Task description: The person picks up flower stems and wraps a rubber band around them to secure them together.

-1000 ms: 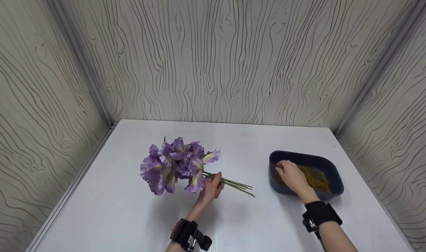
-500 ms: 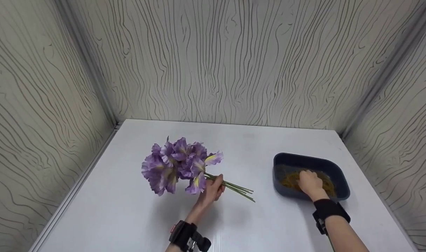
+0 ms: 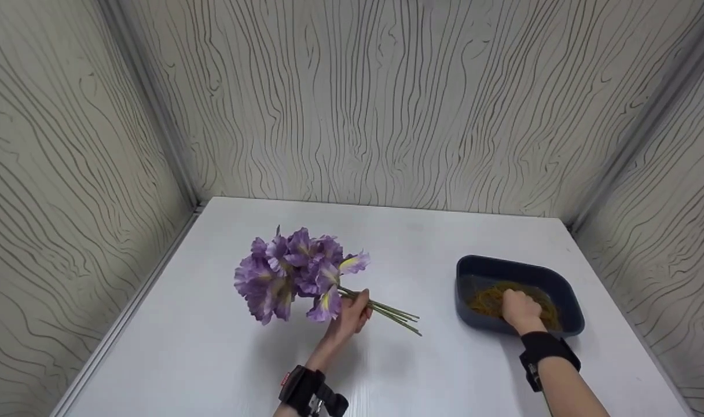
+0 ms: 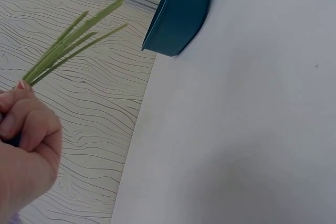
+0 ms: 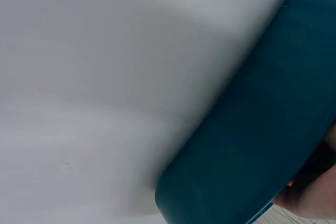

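My left hand [image 3: 351, 313] grips a bunch of purple irises [image 3: 297, 272] by the stems [image 3: 387, 310], holding it above the table with the blooms to the left and the cut ends to the right. In the left wrist view the green stems [image 4: 65, 45] stick out past the curled fingers [image 4: 37, 124]. My right hand [image 3: 521, 308] reaches down into a dark blue plastic basin [image 3: 571, 307], over a heap of thin yellow-brown rubber bands [image 3: 485, 301]. Its fingertips are hidden, and I cannot tell whether they pinch a band.
The basin stands on the right part of a white table [image 3: 410, 249]. Pale panels with wood-grain lines [image 3: 352, 104] rise behind the table and on both sides. A black strap [image 3: 543, 347] with a small device is on my right wrist, and another [image 3: 303, 391] on my left.
My right hand has moved from the left side of the basin down and right into the rubber bands. The left hand keeps its grip on the irises, nearly still.
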The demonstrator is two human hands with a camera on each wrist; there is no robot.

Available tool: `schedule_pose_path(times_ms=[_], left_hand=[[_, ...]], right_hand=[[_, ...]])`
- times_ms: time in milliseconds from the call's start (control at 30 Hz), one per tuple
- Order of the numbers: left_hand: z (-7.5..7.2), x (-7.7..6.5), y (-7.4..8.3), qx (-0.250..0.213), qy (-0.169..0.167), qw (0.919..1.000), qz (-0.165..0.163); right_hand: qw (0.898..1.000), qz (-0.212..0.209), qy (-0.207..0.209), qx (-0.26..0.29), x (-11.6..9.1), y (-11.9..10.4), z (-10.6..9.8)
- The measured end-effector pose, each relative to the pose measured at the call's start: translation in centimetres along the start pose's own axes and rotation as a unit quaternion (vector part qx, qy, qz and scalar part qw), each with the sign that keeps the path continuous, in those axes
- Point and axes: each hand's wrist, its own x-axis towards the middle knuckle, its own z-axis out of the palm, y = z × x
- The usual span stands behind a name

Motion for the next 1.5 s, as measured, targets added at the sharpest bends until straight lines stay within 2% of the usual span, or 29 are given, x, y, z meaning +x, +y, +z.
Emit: schedule_pose_path(times_ms=[300, 533, 667, 867, 1067, 1200, 1500], left_hand=[[0.2, 0.0, -0.1, 0.008, 0.008, 0.9999, 0.001], [0.0, 0.2, 0.0, 0.003, 0.009, 1.0, 0.002], [-0.1, 0.2, 0.2, 0.005, 0.01, 0.9999, 0.009], [0.1, 0.1, 0.2, 0.004, 0.007, 1.0, -0.001], [0.3, 0.3, 0.1, 0.011, -0.007, 0.9998, 0.015], [0.3, 0.3, 0.2, 0.007, -0.014, 0.9996, 0.021], [0.6, 0.4, 0.4, -0.007, -0.005, 0.9999, 0.006]], right_hand=[[1.0, -0.003, 0.02, 0.006, 0.0, 0.2, 0.1], [0.995, 0.008, 0.088, 0.034, 0.2, 0.1, 0.1], [0.991, -0.006, 0.116, 0.06, 0.3, -0.3, -0.7], [0.99, -0.008, 0.122, 0.075, -0.2, -0.7, -2.1], [0.98, -0.016, 0.161, 0.116, -1.1, -0.9, -2.7], [0.976, -0.023, 0.172, 0.13, -1.3, -1.1, -3.0], [0.97, -0.029, 0.195, 0.14, -1.8, -1.9, -4.5]])
